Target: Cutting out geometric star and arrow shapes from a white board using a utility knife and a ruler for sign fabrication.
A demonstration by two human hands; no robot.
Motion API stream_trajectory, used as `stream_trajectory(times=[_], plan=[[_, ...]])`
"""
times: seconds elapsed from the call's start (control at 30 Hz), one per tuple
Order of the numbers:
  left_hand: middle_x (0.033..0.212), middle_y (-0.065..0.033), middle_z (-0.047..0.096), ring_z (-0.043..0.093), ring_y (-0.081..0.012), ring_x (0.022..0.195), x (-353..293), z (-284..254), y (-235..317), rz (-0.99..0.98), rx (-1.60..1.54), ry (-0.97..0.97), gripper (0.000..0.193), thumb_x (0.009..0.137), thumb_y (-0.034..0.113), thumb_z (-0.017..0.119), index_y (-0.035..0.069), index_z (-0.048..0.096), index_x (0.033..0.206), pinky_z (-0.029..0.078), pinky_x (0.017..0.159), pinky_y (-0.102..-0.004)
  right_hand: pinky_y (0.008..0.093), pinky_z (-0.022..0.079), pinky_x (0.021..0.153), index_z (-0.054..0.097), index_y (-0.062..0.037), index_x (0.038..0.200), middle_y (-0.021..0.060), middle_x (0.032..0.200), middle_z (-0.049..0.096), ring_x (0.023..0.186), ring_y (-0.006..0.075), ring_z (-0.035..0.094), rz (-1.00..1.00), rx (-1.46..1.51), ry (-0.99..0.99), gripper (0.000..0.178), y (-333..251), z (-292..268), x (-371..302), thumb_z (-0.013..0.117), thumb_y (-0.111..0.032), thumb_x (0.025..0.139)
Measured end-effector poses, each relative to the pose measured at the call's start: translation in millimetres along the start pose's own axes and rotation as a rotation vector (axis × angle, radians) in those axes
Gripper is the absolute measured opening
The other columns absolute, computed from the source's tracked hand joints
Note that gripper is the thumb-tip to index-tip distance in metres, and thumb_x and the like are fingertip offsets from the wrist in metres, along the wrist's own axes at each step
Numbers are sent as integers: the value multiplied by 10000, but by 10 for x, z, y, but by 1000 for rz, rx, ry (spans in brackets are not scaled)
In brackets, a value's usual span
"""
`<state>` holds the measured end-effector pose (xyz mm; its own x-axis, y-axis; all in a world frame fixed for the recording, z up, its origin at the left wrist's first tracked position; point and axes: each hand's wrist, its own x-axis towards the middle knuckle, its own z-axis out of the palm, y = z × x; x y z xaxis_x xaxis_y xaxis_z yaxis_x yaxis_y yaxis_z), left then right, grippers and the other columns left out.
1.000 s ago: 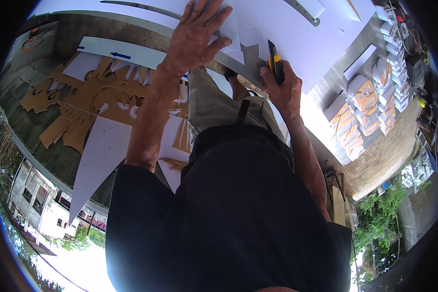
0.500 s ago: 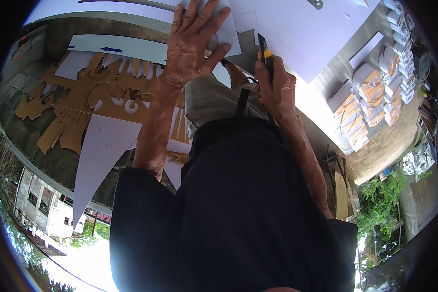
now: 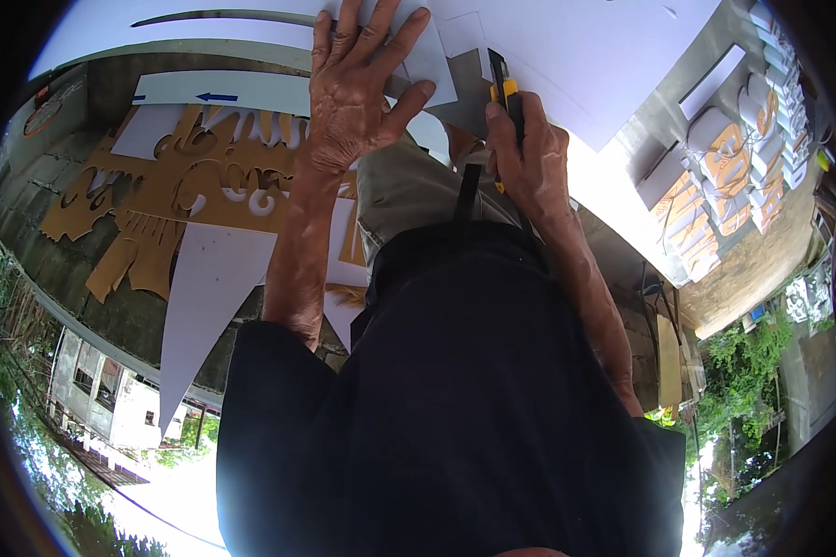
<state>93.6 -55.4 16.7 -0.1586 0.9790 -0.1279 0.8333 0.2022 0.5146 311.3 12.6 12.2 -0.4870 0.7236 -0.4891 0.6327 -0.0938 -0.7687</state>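
My left hand [image 3: 358, 88] lies with fingers spread on a white sheet piece [image 3: 429, 70] at the top of the view. To its right, my right hand [image 3: 532, 153] is closed around a yellow-and-black utility knife [image 3: 508, 93]. The knife's blade points up and away, beside the notched edge of a large white sheet [image 3: 585, 70]. Whether the blade tip touches the sheet I cannot tell. Thin drawn lines show on the sheet near the notch. A grey surface [image 3: 469, 79] shows between the two white parts.
Brown sheets with curly cut-outs [image 3: 223, 186] and a pointed white offcut [image 3: 209, 278] lie at left. A pale strip with a blue arrow [image 3: 279, 93] is above them. At right are stacked brown-and-white cut shapes [image 3: 715, 176] and a white strip [image 3: 712, 82].
The whole view has shifted slightly. My right hand and the knife sit a little farther up along the sheet's notched edge. My left hand stays spread on the white piece.
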Motion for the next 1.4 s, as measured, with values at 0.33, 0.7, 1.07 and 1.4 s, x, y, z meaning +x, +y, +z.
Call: stream_trajectory(times=[0.33, 0.7, 1.07, 1.4], plan=[[1650, -89, 412, 287, -423, 1539, -66, 338, -250, 136, -29, 230, 721, 826, 387, 777, 203, 580, 1496, 143, 1245, -622, 452, 478, 536, 526, -3, 1023, 171, 643, 634, 560, 351, 658, 12, 26, -6, 199, 8, 11, 3, 620, -179, 1014], [1653, -83, 409, 278, -417, 1541, -47, 338, -210, 115, -33, 201, 710, 820, 377, 784, 208, 597, 1483, 128, 1242, -624, 460, 479, 539, 525, -1, 1005, 180, 639, 626, 571, 367, 658, 13, 26, 9, 211, 25, 10, 7, 620, -190, 1013], [1649, -215, 357, 226, -474, 1551, 2, 37, -5, -23, -8, 10, 695, 903, 411, 703, 56, 558, 1482, 150, 1243, -635, 456, 489, 537, 527, 1, 1012, 172, 633, 626, 567, 369, 659, -12, 11, 35, 214, 44, 34, 17, 627, -188, 1008], [1655, -213, 348, 198, -477, 1560, 19, 18, 16, -27, -34, -5, 693, 927, 442, 673, 50, 554, 1485, 125, 1244, -642, 461, 479, 519, 529, 3, 982, 171, 610, 616, 543, 371, 651, -11, 5, 34, 214, -23, 13, 20, 627, -184, 1009]])
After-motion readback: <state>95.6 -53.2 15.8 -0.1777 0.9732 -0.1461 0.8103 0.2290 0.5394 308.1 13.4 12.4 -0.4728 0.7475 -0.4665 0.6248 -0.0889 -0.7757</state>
